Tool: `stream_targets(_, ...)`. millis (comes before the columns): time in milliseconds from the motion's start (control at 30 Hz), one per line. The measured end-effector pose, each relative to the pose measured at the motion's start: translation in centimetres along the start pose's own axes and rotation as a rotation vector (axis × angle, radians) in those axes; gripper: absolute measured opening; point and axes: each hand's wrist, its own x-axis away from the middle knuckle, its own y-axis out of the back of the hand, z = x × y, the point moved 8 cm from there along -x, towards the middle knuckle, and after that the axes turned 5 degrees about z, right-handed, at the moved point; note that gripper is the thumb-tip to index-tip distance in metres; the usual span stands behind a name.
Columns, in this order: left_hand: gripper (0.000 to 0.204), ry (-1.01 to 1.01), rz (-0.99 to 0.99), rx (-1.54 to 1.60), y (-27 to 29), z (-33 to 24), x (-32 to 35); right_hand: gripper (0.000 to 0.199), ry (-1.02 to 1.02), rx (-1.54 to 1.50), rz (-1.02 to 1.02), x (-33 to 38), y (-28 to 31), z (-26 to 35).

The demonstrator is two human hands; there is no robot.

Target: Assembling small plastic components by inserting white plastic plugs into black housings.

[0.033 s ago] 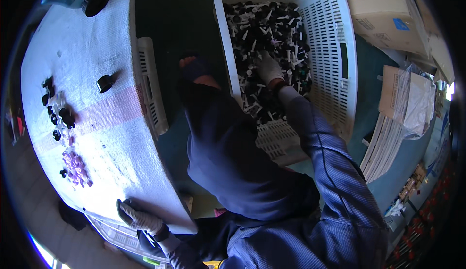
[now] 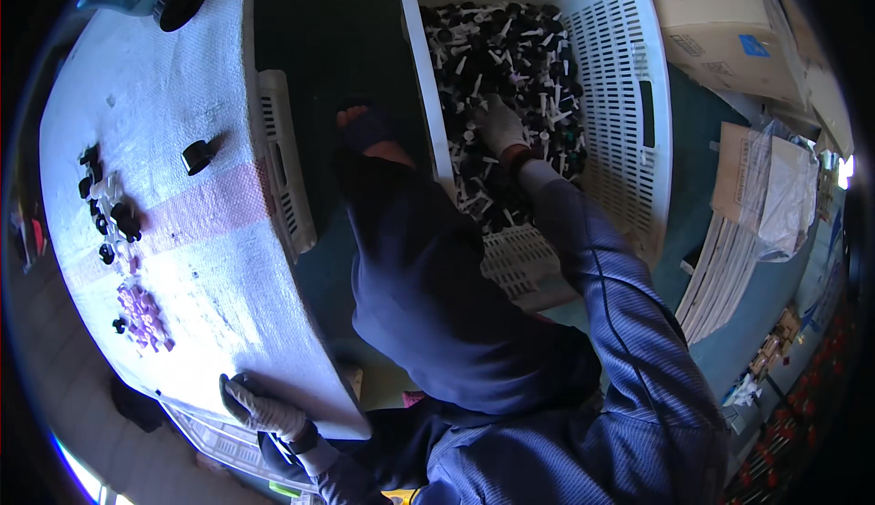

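My right hand (image 2: 500, 128), in a pale glove, reaches into a white slatted plastic crate (image 2: 609, 40). Its fingertips are hidden among a heap of small black caps with white stems (image 2: 497, 45), so their grip does not show. At the near edge of a table, my left hand (image 2: 272, 412), also gloved, has its fingers curled round something dark that I cannot make out. On the table's left part lie a cluster of black and clear pieces (image 2: 111, 211) and a small pile of pinkish-purple pieces (image 2: 141, 318). One black cap (image 2: 196, 157) stands apart from them.
The table (image 2: 219, 286) is covered with white woven sheeting with a pink band. A black round object with a handle (image 2: 180, 4) lies at its far end. Right of the crate are a cardboard box (image 2: 729, 40) and stacked flat cardboard (image 2: 720, 277). Another white crate (image 2: 214, 437) stands below the table's near edge.
My right hand has shifted very slightly to the left within the heap of caps. My left hand and the table's pieces stay as they were.
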Motion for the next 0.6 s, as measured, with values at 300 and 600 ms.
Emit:
stream_targets(300,0.035,0.001,-0.001,0.065,-1.0,-0.5,0.6,0.056,-0.351,0.055,0.129,-0.7,-1.9,-1.6)
stream_targets(600,0.029,-0.03,-0.026,0.097,1.5,-0.7,-0.1,0.044,-0.017,0.071,0.183,2.9,-6.9,-4.0)
